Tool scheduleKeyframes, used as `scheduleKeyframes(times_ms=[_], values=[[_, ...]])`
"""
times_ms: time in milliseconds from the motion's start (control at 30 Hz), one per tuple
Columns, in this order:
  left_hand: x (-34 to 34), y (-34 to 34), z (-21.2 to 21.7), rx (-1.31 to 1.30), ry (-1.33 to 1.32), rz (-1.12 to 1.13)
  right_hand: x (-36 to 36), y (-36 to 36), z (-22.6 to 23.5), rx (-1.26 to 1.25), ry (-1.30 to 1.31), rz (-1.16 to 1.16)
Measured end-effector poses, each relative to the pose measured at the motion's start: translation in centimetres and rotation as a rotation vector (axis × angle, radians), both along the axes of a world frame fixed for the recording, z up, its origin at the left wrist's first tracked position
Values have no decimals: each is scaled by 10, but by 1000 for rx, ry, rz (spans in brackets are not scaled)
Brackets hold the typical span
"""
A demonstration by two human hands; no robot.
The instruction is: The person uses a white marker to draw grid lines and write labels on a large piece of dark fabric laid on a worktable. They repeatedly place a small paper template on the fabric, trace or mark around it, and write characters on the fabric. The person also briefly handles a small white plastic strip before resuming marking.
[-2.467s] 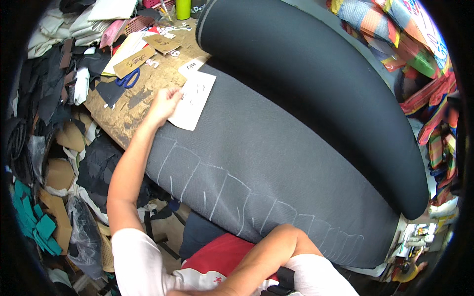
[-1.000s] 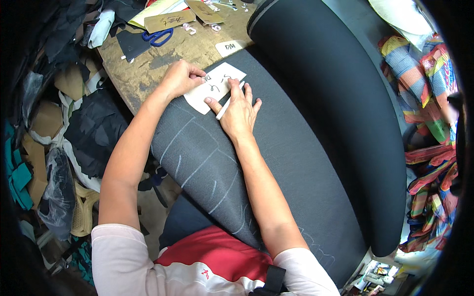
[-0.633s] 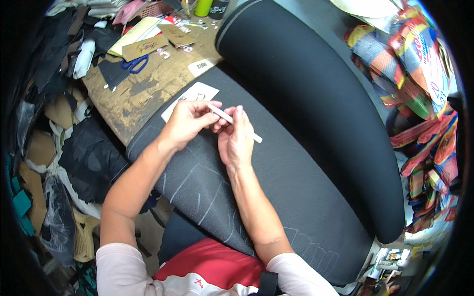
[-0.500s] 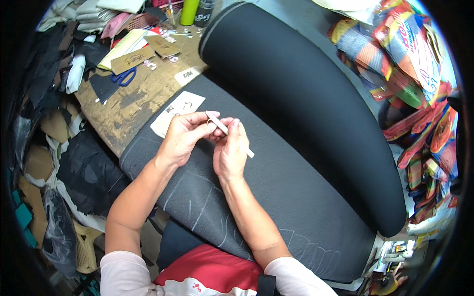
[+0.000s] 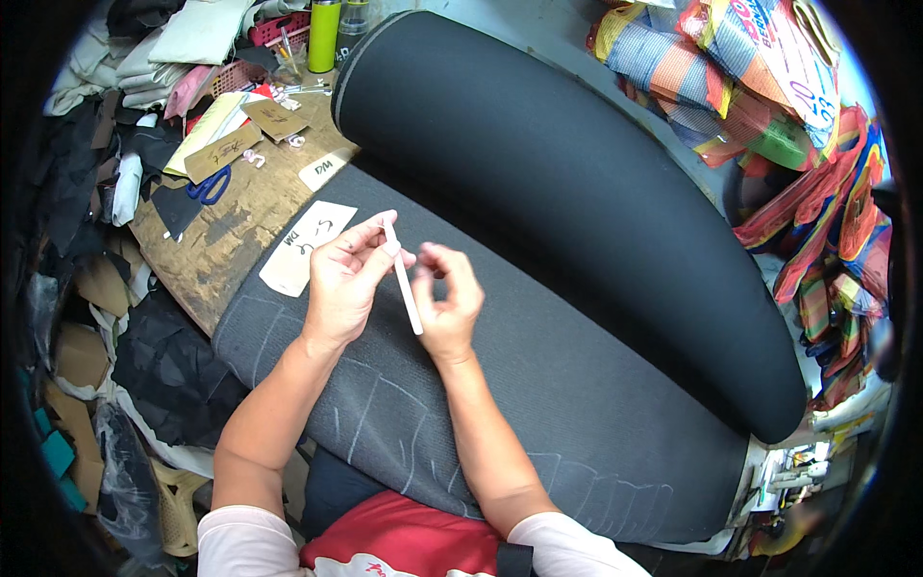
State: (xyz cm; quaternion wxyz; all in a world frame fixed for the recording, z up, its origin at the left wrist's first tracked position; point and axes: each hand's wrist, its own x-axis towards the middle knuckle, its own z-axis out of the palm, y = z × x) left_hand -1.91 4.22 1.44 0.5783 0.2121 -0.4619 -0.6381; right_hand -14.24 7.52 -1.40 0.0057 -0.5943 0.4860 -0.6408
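My left hand (image 5: 344, 288) is closed on a thin white stick (image 5: 404, 288) that looks like a marking pencil, pinched near its upper end between thumb and fingers. The stick slants down toward my right hand (image 5: 452, 300), its lower end overlapping the base of that thumb in the picture. The right fingers are loosely curled and slightly blurred, with a gap between thumb and forefinger. Beneath both hands lies dark grey fabric (image 5: 577, 385) with pale lines drawn along its near edge. A cream card pattern piece (image 5: 300, 255) with handwriting rests on it beside my left hand.
A thick roll of black fabric (image 5: 567, 192) stretches across the far side. On the worn wooden table (image 5: 207, 255) are blue-handled scissors (image 5: 210, 186), brown card pieces (image 5: 219, 154) and a green bottle (image 5: 324, 37). Colourful mesh bags (image 5: 731, 87) hang at right; dark scraps (image 5: 173, 346) pile up at left.
My right hand has come away from the stick and its fingers have loosened. The stick now points more steeply downward in my left hand. The whole view has shifted slightly.
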Motion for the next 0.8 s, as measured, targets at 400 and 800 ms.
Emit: scheduleKeyframes(times_ms=[400, 800], values=[[-23, 9, -40, -396, -412, 294, -23, 4, 3, 378, -524, 375], [-14, 3, -51, -31, -183, -10, -20, 3, -3, 500, -529, 413]])
